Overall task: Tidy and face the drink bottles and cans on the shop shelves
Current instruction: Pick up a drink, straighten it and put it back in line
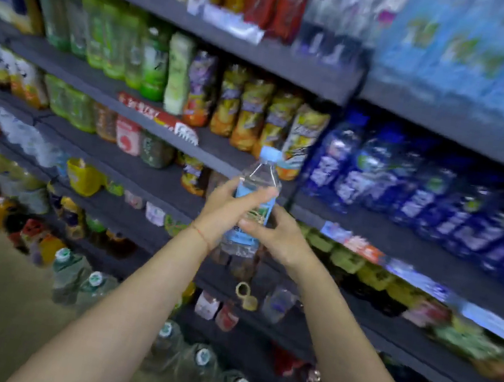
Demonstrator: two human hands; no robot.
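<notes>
A clear water bottle (259,178) with a light blue cap and blue label stands upright in mid-air in front of the dark shelves (154,172). My left hand (227,210) grips its left side around the label, thumb across the front. My right hand (277,231) holds the lower right side, thumb across the label. The bottle's base shows below my hands. Behind it stand yellow and orange juice bottles (275,118) on a shelf. The whole view is blurred by motion.
Green tea bottles (115,43) fill the shelf at left. Dark blue bottles (424,198) line the right bay, with shrink-wrapped water packs (477,51) above. Large water jugs (199,367) stand on the floor below. Small cartons and cups sit on the lower shelves.
</notes>
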